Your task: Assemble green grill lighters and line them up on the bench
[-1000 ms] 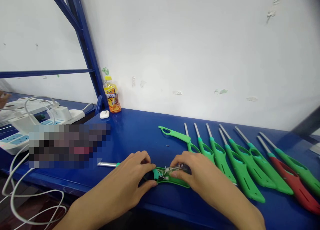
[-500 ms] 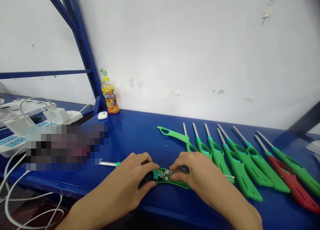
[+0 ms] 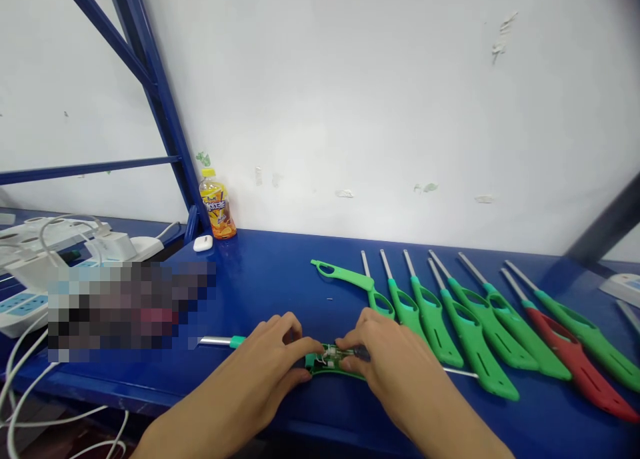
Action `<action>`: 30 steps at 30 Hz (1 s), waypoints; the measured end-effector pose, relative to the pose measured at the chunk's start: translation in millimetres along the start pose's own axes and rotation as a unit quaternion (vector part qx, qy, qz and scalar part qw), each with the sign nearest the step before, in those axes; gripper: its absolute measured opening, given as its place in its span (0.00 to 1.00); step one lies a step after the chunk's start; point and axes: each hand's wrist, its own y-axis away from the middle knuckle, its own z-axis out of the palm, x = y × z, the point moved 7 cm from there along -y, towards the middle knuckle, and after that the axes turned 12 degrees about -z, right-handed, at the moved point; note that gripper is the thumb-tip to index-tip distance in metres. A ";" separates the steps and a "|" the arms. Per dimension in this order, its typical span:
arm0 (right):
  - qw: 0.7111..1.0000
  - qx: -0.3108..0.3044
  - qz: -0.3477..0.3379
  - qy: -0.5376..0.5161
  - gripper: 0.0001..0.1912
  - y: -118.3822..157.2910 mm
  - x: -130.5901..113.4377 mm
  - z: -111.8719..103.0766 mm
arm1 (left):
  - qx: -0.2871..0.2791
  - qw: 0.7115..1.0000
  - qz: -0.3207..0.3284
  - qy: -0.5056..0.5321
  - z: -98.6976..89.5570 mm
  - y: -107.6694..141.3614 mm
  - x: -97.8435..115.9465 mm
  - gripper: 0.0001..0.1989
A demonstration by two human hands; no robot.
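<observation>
An opened green lighter [image 3: 325,372] lies near the table's front edge, its metal tube pointing left and its inner parts and thin white wires showing. My left hand [image 3: 273,356] is closed round the lighter's middle, thumb below and fingers above. On the right, my right hand [image 3: 377,352] pinches a dark-handled tool [image 3: 361,354] over the lighter's inside; a thin metal shaft [image 3: 460,373] sticks out to the right from behind the wrist. A loose green half shell [image 3: 345,274] lies behind the hands.
Several green lighters [image 3: 467,332] and a red one [image 3: 575,352] lie in a row at the right. A drink bottle [image 3: 218,206] and a white case [image 3: 203,243] are at the back left. White power strips [image 3: 25,304] and cables lie far left.
The camera view has tilted and shifted slightly. Both hands remain at the lighter, with the fingers a little closer together. The thin metal shaft shows more beside the right wrist.
</observation>
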 end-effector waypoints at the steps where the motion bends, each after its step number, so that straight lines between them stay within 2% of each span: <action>1: 1.000 -0.003 -0.003 -0.007 0.10 -1.0 1.0 -0.3 | 0.005 1.000 0.007 0.002 -0.6 0.0 0.8 0.19; 7: 1.000 0.003 -0.019 -0.020 0.10 -1.4 2.0 -2.5 | 0.003 1.000 0.010 0.010 0.6 -1.3 -1.0 0.17; 16: 1.000 -0.014 -0.003 -0.013 0.10 1.5 0.7 -3.2 | -0.014 1.000 0.004 0.022 -0.4 0.6 0.1 0.15; 25: 0.999 0.017 -0.020 -0.041 0.09 2.3 3.4 -1.7 | -0.006 1.000 0.005 0.013 -0.5 0.6 1.3 0.20; 30: 0.994 0.064 -0.062 -0.070 0.08 0.8 5.6 -14.0 | 0.000 1.000 0.005 0.024 1.2 0.0 -0.2 0.20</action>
